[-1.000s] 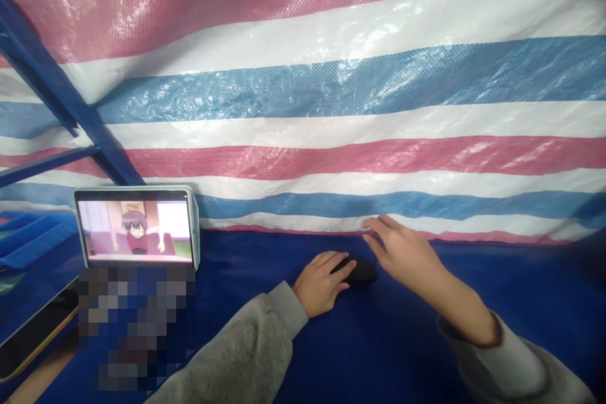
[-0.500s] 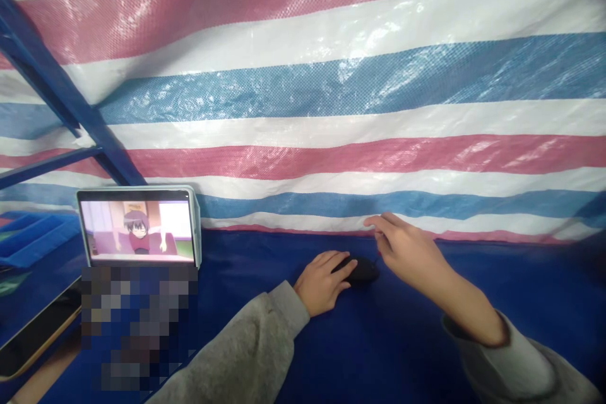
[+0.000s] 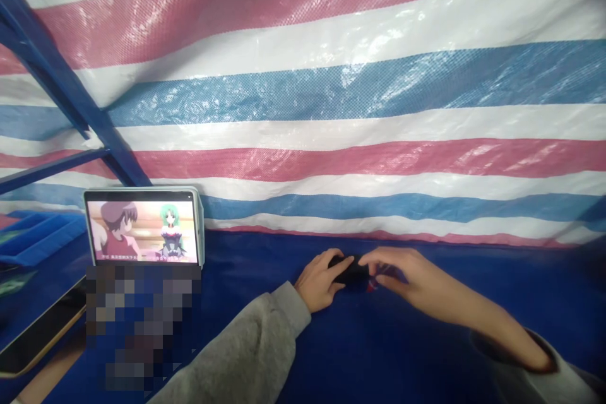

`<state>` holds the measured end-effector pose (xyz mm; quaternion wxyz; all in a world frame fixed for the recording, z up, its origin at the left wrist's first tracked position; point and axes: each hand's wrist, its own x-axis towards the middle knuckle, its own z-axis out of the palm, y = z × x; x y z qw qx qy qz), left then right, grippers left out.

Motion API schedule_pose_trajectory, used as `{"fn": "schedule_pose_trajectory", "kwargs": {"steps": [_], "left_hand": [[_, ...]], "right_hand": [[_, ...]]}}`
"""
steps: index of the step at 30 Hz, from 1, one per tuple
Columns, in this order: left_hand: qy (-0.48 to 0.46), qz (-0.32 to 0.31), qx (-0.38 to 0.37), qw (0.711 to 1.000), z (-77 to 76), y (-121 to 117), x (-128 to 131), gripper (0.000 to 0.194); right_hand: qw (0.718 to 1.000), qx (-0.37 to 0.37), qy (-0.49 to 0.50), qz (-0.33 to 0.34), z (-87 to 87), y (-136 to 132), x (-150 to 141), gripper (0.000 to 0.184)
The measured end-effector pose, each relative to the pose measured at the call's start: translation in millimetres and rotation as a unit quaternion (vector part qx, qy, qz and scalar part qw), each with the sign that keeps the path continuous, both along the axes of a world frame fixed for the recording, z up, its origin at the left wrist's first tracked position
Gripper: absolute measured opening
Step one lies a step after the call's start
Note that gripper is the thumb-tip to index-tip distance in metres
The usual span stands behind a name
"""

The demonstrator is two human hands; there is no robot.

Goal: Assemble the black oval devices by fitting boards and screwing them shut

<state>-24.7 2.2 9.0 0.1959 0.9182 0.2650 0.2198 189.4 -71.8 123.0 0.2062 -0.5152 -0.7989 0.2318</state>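
A black rounded object that looks like a computer mouse (image 3: 353,270) lies on the dark blue table surface. My left hand (image 3: 320,279) grips its left end, fingers over the top and thumb along the near side. At its right end is my right hand (image 3: 395,271), with curled fingers and the fingertips at or very near the mouse. Something small and reddish (image 3: 372,284) shows under those fingers, too blurred to name. The right hand's grip on it is partly hidden.
A propped-up tablet (image 3: 144,230) plays a cartoon at the left. Nearer stand a dark phone (image 3: 45,331), another person's forearm (image 3: 52,375) and a pixelated patch. Blue trays (image 3: 45,237) lie behind. A striped plastic sheet (image 3: 331,95) and blue metal frame (image 3: 71,85) rise at the back.
My right hand has come down and toward me, from above the mouse's far side to its right end. The reddish bit moved with it. My left hand stays on the mouse.
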Motion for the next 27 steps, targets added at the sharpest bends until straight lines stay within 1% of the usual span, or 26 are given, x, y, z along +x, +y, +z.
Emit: {"fn": "schedule_pose_trajectory", "kwargs": {"steps": [3,6,10,13,15,17,19,20,22,23,25,27], "left_hand": [[-0.035,0.009,-0.04,0.999,1.7,3,0,0.049],[-0.074,0.019,-0.076,0.994,3.3,6,-1,0.037],[-0.092,0.044,-0.1,0.99,2.6,8,-1,0.033],[-0.093,0.063,-0.093,0.989,2.6,8,-1,0.029],[-0.087,0.079,-0.074,0.99,3.9,8,-1,0.027],[-0.074,0.092,-0.051,0.992,5.6,8,0,0.026],[-0.055,0.1,-0.035,0.993,6.4,9,0,0.025],[-0.045,0.102,-0.031,0.993,6.3,9,0,0.025],[-0.027,0.106,-0.025,0.994,5.0,9,1,0.025],[-0.02,0.108,-0.023,0.994,4.0,9,2,0.025],[-0.009,0.109,-0.02,0.994,2.3,9,2,0.026],[-0.008,0.108,-0.024,0.994,1.5,10,2,0.028]], "right_hand": [[0.999,-0.028,0.004,0.019,-14.8,-2,-1,0.03],[0.998,-0.048,-0.013,0.032,-30.6,-4,-4,0.036],[0.993,-0.08,-0.056,0.066,-51.6,-8,-11,0.046],[0.988,-0.092,-0.101,0.074,-61.5,-11,-18,0.041],[0.987,-0.086,-0.118,0.07,-63.4,-12,-21,0.036],[0.991,-0.056,-0.112,0.055,-63.2,-12,-23,0.028],[0.995,0.015,-0.094,0.019,-64.8,-9,-22,0.02],[0.994,0.062,-0.085,-0.006,-67.6,-7,-20,0.02],[0.985,0.144,-0.076,-0.058,-78.0,0,-17,0.027],[0.981,0.162,-0.071,-0.075,-85.3,3,-14,0.035],[0.984,0.153,-0.059,-0.074,-101.6,9,-10,0.045],[0.987,0.129,-0.04,-0.087,-116.0,13,-7,0.05]]}}
